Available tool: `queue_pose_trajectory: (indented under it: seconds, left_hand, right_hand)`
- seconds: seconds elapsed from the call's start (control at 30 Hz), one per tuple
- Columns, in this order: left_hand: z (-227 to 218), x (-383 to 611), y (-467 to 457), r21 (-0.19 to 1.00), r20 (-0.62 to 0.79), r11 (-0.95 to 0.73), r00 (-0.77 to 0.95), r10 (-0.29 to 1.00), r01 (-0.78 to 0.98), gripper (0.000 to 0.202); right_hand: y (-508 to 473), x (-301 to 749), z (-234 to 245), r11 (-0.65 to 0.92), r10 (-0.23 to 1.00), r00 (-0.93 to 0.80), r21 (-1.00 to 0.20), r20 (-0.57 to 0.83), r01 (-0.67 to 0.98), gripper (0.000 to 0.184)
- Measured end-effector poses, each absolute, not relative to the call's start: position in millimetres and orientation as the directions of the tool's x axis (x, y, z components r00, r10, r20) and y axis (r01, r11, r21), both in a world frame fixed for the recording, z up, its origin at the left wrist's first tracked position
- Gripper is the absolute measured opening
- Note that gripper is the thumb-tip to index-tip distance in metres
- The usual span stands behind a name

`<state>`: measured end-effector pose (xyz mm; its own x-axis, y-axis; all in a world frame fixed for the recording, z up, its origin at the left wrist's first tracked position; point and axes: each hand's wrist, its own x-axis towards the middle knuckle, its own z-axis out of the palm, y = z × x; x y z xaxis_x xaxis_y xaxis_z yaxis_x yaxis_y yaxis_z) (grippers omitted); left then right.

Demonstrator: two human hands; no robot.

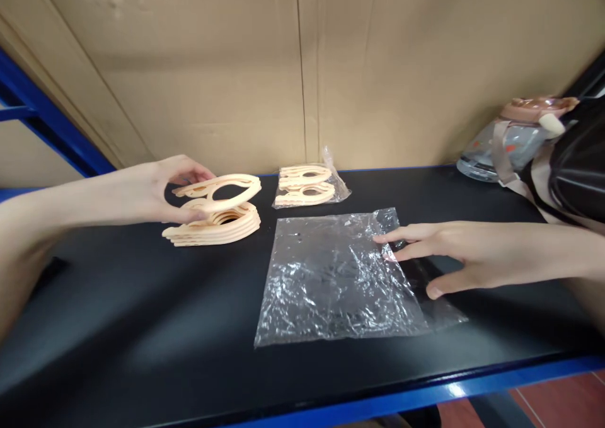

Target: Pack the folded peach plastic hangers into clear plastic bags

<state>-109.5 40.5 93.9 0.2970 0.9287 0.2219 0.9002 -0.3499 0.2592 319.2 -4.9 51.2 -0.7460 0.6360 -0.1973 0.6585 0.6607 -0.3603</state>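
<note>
My left hand (158,188) pinches the top peach plastic piece (222,187) of a stack of peach plastic pieces (215,226) on the black table (142,327), lifting its left end clear of the stack. My right hand (447,254) lies with fingers stretched out on the right edge of a flat clear plastic bag (331,277) in the middle of the table. Behind the clear bag lies a small bagged set of the same peach pieces (307,186).
A cardboard wall (302,69) stands close behind the table. At the right rear stands a clear water jug with a pink lid (515,138), and next to it a black bag (579,163). Blue shelf framing (51,122) rises at left; a blue edge (425,396) runs along the table front.
</note>
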Motion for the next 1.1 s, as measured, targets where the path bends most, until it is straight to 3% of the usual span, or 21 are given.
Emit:
queue_pose_trajectory:
  seconds: [0.07,0.2,0.33,0.4,0.5,0.63,0.83,0.9,1.03,1.1]
  left_hand:
    - [98,-103,39,0.233,0.158,-0.363,0.333,0.929,0.902,0.059]
    - [96,-80,28,0.177,0.268,-0.518,0.465,0.844,0.837,0.058]
    - [79,-45,7,0.113,0.367,-0.665,0.591,0.718,0.738,0.057]
    - [70,-27,-3,0.119,0.417,-0.689,0.594,0.688,0.715,0.062]
    - [60,-5,-14,0.213,0.425,-0.734,0.615,0.664,0.644,0.071]
    - [52,17,-24,0.342,0.375,-0.748,0.646,0.664,0.569,0.078]
    - [49,27,-28,0.358,0.424,-0.763,0.635,0.646,0.537,0.08]
    - [49,22,-28,0.347,0.438,-0.758,0.619,0.652,0.553,0.081]
    - [44,3,-28,0.327,0.434,-0.719,0.578,0.691,0.613,0.07]
    - [39,-7,-29,0.372,0.376,-0.652,0.536,0.756,0.66,0.062]
  right_hand:
    - [-6,311,53,0.658,0.649,-0.742,-0.367,-0.165,0.657,0.039]
    - [-6,300,57,0.663,0.706,-0.707,-0.386,0.04,0.641,0.02]
    - [-14,285,57,0.678,0.734,-0.572,-0.349,0.365,0.647,0.019]
    - [-20,275,53,0.713,0.691,-0.556,-0.314,0.461,0.627,0.028]
    - [-28,262,45,0.778,0.618,-0.626,-0.257,0.475,0.574,0.043]
    - [-33,254,36,0.807,0.581,-0.669,-0.218,0.464,0.549,0.047]
    - [-33,254,34,0.705,0.696,-0.625,-0.501,0.353,0.502,0.073]
    - [-31,258,36,0.668,0.73,-0.592,-0.54,0.341,0.513,0.08]
    - [-16,280,47,0.638,0.769,-0.483,-0.45,0.419,0.624,0.086]
    - [-4,298,55,0.556,0.82,-0.415,-0.372,0.395,0.743,0.075]
